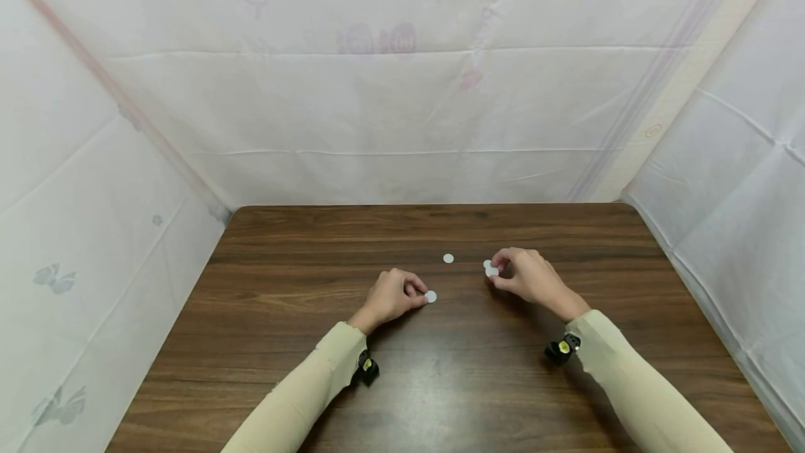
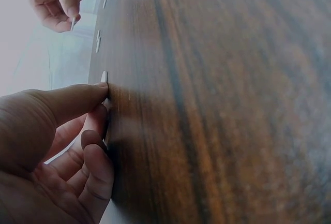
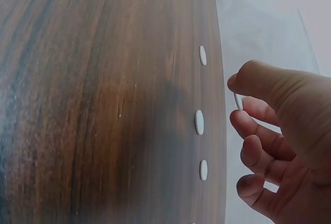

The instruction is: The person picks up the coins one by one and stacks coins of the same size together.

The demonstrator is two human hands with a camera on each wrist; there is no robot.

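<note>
My left hand (image 1: pixel 391 295) is low at the tabletop, thumb and index finger pinching the edge of a small white disc (image 1: pixel 430 296). That disc (image 2: pixel 104 77) lies against the wood in the left wrist view. To the right, my right hand (image 1: pixel 533 275) holds another white disc (image 3: pixel 238 101) between thumb and fingertips, raised off the table. More white discs lie flat: one disc (image 1: pixel 448 258) between the hands and farther back, and one (image 1: pixel 487 264) partly covered by the held disc. In the right wrist view a disc (image 3: pixel 199 122) and another (image 3: pixel 203 170) lie near the right hand.
The brown wooden table (image 1: pixel 302 243) has rounded far corners. A pale cloth (image 1: pixel 377 103) hangs behind it, and cloth walls (image 1: pixel 75 243) stand at both sides. A black wrist camera (image 1: pixel 366 368) sits on each light sleeve.
</note>
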